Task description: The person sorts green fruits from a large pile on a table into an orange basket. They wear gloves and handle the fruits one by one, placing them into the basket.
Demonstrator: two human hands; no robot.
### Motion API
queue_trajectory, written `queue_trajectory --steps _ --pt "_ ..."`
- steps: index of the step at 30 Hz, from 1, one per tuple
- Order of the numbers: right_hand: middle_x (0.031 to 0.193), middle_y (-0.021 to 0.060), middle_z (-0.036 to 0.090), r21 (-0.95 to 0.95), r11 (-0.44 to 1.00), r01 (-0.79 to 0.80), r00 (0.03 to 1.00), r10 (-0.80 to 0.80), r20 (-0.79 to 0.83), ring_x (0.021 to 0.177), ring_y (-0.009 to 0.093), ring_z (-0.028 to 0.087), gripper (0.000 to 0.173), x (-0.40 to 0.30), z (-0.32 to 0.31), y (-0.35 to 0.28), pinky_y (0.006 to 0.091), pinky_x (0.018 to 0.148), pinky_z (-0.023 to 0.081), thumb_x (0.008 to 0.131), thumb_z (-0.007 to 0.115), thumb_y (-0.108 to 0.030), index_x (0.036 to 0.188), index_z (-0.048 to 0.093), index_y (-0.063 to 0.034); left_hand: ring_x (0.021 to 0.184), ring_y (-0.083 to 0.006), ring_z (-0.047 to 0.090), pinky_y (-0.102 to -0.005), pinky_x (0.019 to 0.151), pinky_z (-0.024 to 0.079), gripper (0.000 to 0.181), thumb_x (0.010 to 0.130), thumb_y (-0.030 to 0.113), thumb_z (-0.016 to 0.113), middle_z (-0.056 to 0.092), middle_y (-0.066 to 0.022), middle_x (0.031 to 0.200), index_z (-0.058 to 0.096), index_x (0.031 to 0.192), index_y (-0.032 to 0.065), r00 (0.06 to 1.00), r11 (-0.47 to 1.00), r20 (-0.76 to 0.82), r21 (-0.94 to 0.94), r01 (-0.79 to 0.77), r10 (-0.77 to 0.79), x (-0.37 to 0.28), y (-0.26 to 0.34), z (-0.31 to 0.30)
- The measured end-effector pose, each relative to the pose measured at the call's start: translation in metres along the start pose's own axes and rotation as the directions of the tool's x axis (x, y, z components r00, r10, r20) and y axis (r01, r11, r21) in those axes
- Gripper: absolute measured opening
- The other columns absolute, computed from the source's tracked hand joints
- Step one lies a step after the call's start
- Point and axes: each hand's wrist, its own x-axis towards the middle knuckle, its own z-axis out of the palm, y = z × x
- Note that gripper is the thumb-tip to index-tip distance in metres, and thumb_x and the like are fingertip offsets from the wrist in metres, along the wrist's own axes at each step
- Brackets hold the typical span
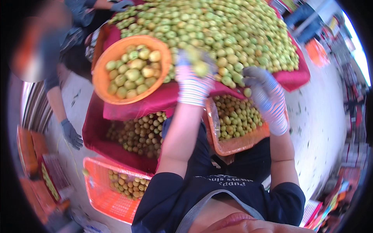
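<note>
A large heap of small green and yellowish fruits (209, 26) lies on a table lined with magenta cloth (140, 107). My left hand (193, 75), in a striped glove with a grey palm, is blurred at the heap's near edge, with one or more fruits at its fingers; its grip is unclear. My right hand (266, 96), gloved alike, is at the cloth's edge over a plastic-lined orange crate of fruit (220, 150). A single fruit (247, 92) is beside its fingers. An orange basket of larger fruits (100, 94) rests left of my left hand.
Below the table on the left are a magenta-lined bin (93, 145) with fruit and an orange plastic crate (107, 208) partly filled with fruit. A co-worker's gloved hand (71, 135) hangs at the left, and another person's gloved hand (121, 5) is at the heap's far left.
</note>
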Motion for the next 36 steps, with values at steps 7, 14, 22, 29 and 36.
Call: queue_trajectory --steps 7,14,22,29,36 --pt "0.11 0.0116 0.062 -0.091 0.971 -0.219 0.921 0.175 -0.347 0.1 0.018 0.059 0.035 -0.031 -0.101 0.161 0.0305 0.087 0.048 0.089 0.057 -0.015 0.121 0.054 0.0018 0.09 -0.0245 0.059 -0.0417 0.085 0.05 0.044 0.08 0.038 0.065 0.062 -0.0087 0.1 0.056 0.107 0.0041 0.815 0.829 -0.186 -0.008 -0.56 0.549 -0.021 0.064 0.017" --pt "0.124 0.0138 0.051 -0.665 0.656 0.357 0.933 -0.282 0.222 0.114 0.035 0.049 0.046 0.04 -0.019 0.198 0.0405 0.095 0.044 0.076 0.063 -0.014 0.121 0.054 -0.0121 0.083 -0.0173 0.059 -0.0303 0.071 0.05 0.037 0.084 0.019 0.067 0.063 -0.0066 0.094 0.057 0.116 0.0036 0.987 0.532 -0.056 0.846 -0.034 0.153 0.001 0.009 -0.007" --pt "0.098 0.0145 0.058 -0.797 0.601 0.057 0.995 0.028 0.092 0.089 0.033 0.06 0.021 0.009 -0.065 0.192 0.0429 0.076 0.05 0.08 0.056 -0.019 0.098 0.061 -0.0113 0.104 -0.0306 0.059 -0.0411 0.088 0.047 0.055 0.079 0.045 0.065 0.06 -0.0152 0.116 0.054 0.123 0.0134 0.992 -0.92 -0.055 0.382 -0.087 -0.117 0.013 -0.052 -0.045" --pt "0.132 0.0204 0.047 -0.542 0.811 -0.221 0.975 0.172 -0.141 0.114 0.035 0.053 0.049 -0.001 -0.115 0.261 0.0379 0.096 0.045 0.081 0.06 -0.017 0.129 0.048 -0.0079 0.103 -0.0349 0.06 -0.0435 0.087 0.048 0.067 0.076 0.049 0.067 0.056 -0.0233 0.117 0.044 0.124 0.0068 0.987 -0.976 -0.157 0.215 0.019 -0.016 0.023 -0.086 -0.039" --pt "0.129 0.0185 0.048 -0.427 0.888 -0.173 0.967 0.234 0.096 0.111 0.035 0.054 0.046 0.0 -0.108 0.23 0.04 0.094 0.047 0.08 0.062 -0.016 0.125 0.051 -0.0091 0.1 -0.0353 0.059 -0.0458 0.085 0.047 0.064 0.074 0.049 0.067 0.055 -0.0199 0.114 0.048 0.121 0.0097 0.975 -0.985 -0.163 0.108 -0.133 -0.149 0.015 -0.09 -0.045"
